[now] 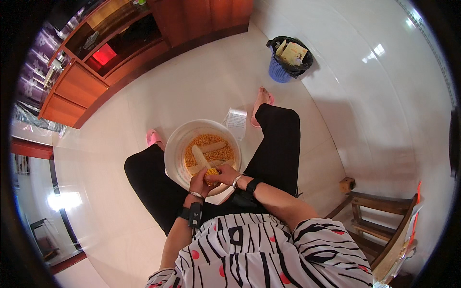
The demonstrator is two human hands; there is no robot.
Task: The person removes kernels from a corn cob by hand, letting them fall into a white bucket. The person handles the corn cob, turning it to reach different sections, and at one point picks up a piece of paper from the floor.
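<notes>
Both of my hands meet over the near rim of a white plastic bucket (176, 140) on the floor between my legs. My left hand (200, 183) holds an ear of corn (211, 172) with yellow kernels still on it. On the right side of the same ear, my right hand (227, 174) grips it with the fingers. Loose corn kernels (205, 139) cover the bottom of the bucket. Several bare corn cobs (199, 155) lie on them, one pointing towards my hands. My fingers hide part of the ear.
A sheet of paper with writing (237, 122) lies beyond the bucket. Near the wall stands a blue waste basket (279, 72) lined with a black bag. A wooden cabinet (81, 84) runs along the upper left. A wooden chair (383, 203) is at the right.
</notes>
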